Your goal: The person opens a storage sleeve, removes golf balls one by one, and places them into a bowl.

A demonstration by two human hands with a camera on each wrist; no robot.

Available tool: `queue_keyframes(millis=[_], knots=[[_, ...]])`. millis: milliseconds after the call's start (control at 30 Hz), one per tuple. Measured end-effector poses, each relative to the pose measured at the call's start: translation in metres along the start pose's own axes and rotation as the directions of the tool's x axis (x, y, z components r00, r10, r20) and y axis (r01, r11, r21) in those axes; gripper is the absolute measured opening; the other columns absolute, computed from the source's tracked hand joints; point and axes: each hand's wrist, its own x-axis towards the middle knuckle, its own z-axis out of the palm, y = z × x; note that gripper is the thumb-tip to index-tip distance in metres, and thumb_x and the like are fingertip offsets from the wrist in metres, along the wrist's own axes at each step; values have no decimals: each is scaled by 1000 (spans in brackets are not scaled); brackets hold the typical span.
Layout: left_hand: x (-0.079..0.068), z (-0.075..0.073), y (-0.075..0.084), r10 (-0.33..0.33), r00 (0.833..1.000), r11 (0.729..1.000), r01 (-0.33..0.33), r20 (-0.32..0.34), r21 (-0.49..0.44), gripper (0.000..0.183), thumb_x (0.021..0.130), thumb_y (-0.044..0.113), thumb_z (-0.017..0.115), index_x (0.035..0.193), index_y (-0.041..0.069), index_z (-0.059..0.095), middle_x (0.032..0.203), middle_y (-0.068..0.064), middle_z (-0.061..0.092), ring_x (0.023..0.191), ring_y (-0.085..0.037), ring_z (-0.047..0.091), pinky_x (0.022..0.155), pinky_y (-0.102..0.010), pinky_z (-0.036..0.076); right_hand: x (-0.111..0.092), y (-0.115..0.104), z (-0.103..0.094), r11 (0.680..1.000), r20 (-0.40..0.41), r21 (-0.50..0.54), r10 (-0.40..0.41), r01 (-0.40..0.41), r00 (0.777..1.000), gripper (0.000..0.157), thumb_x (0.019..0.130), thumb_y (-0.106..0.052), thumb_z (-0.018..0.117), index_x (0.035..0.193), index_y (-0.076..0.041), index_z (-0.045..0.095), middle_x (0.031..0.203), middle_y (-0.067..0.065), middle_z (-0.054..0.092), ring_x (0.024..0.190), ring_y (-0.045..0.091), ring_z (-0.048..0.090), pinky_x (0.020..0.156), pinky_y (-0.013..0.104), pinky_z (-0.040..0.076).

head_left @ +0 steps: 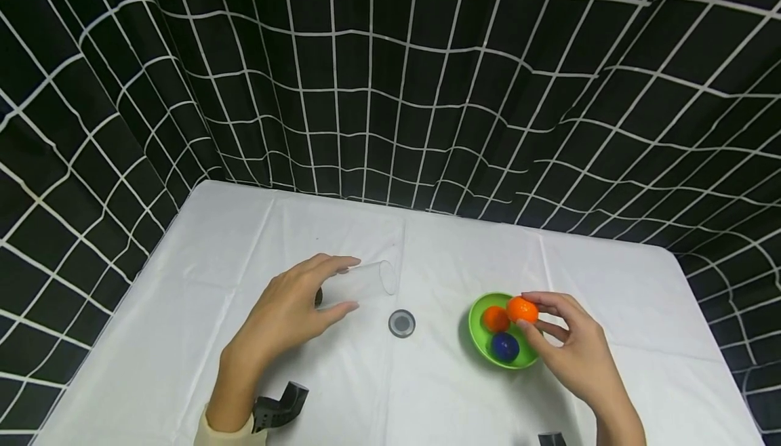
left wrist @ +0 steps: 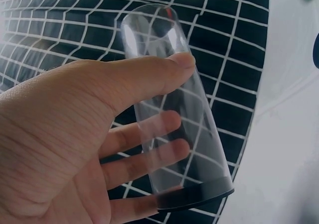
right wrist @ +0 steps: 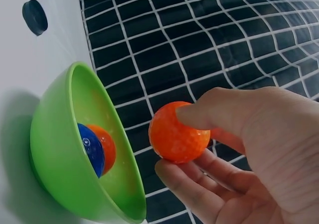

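Note:
My left hand (head_left: pixel 291 307) grips a clear plastic tube (left wrist: pixel 199 129) with a dark base. The tube lies tilted in the hand, its clear rim pointing right in the head view. On the right, my right hand (head_left: pixel 576 344) pinches an orange golf ball (right wrist: pixel 174 134) between thumb and fingers, above the edge of a green bowl (right wrist: pixel 55 149). Inside the bowl sit a second orange ball (head_left: pixel 495 319) and a dark blue ball (head_left: pixel 505 347).
A small round dark cap (head_left: pixel 401 323) lies on the white-covered table (head_left: pixel 439 263) between the hands. Black curtains with a white grid (head_left: pixel 390 93) rise behind the table and at its sides.

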Motion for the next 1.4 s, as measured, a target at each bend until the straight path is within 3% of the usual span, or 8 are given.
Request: queue_keyframes(millis=[300,733,1100,1267,1400], knots=[[0,0,-2,3,1000,1000,-3,-6,-4,56,91,35,84,142,26,65,131,4,71,113,-16,70,94,-44,59,-2,3,-2,998,18,-62,8,-7,1000,39,89,-2,83,126,-7,71,128,7,67,111,-19,55,86,1,51],[1,0,-5,-1,1000,1000,1,-1,-5,52,89,36,85,137,25,67,128,6,71,113,-16,71,95,-43,59,-3,4,-3,990,0,-138,-20,19,1000,41,84,4,85,122,-5,73,123,10,68,105,-21,53,84,-1,50],[0,0,-6,-3,1000,1000,3,-4,0,51,90,37,84,137,26,66,131,6,71,117,-17,71,97,-44,58,-1,4,-6,972,20,-236,-14,18,1000,43,81,2,86,120,-10,75,118,7,71,102,-21,52,84,-4,45],[-1,-2,-4,-6,1000,1000,6,-6,-2,52,89,37,85,137,27,67,130,6,71,118,-17,71,97,-44,58,-2,5,-7,967,29,-253,-24,30,999,43,81,-1,87,121,-11,75,118,7,73,102,-15,58,85,-4,45],[-1,-2,-3,-7,1000,1000,7,-3,-10,52,89,36,85,137,26,66,130,6,71,117,-18,72,97,-44,58,-3,7,-8,970,-3,-237,-53,51,999,44,83,-1,86,125,-6,72,121,11,72,106,-21,53,87,-6,43]])
